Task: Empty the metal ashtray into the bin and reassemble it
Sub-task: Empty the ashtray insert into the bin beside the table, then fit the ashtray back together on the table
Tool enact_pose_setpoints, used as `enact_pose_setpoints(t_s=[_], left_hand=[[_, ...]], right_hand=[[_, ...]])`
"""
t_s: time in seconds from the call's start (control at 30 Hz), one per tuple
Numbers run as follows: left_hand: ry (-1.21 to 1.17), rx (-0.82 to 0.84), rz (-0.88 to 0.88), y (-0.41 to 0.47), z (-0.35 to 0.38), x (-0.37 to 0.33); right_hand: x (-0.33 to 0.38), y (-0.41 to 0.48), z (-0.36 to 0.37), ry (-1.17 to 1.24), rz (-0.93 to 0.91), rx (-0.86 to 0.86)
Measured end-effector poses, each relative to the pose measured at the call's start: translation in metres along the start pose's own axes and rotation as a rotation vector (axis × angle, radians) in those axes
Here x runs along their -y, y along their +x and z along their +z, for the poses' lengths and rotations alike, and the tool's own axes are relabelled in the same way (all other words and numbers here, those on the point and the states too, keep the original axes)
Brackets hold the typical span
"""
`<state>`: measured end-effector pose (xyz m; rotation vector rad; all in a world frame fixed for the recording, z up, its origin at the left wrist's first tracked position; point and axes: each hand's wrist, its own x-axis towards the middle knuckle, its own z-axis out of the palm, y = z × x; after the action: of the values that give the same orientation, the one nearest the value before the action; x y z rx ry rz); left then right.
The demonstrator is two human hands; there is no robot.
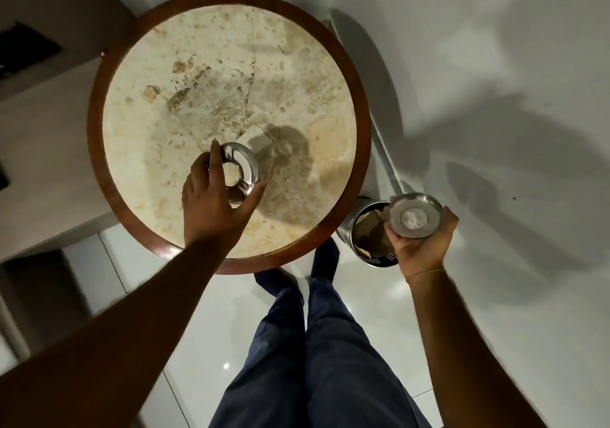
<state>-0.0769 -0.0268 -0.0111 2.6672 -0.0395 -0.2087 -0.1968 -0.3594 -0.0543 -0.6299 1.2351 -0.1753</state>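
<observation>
My left hand (pixel 214 203) steadies the shiny ring-shaped metal ashtray lid (pixel 240 171) near the round marble tabletop's (pixel 198 64) near edge, my right hand (pixel 417 242) gripping the shallow steel ashtray bowl (pixel 414 214) over the perforated steel bin (pixel 369 236), apparently for emptying.

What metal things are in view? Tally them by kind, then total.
Ashtray lid, ring-shaped, under the left hand: 1
Ashtray bowl, held by the right hand: 1
Bin, beside the table: 1
Total: 3
</observation>
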Motion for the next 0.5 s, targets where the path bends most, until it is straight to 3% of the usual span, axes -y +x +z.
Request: enact_pose_setpoints(t_s=[0.2, 0.5], left_hand=[[-0.114, -0.043, 0.063, 0.011, -0.027, -0.019], [-0.194, 0.162, 0.075, 0.03, -0.047, -0.033]], right_hand=[[-0.008, -0.026, 0.103, -0.15, 0.06, 0.267], [-0.084, -0.049, 0.213, -0.297, 0.347, 0.553]])
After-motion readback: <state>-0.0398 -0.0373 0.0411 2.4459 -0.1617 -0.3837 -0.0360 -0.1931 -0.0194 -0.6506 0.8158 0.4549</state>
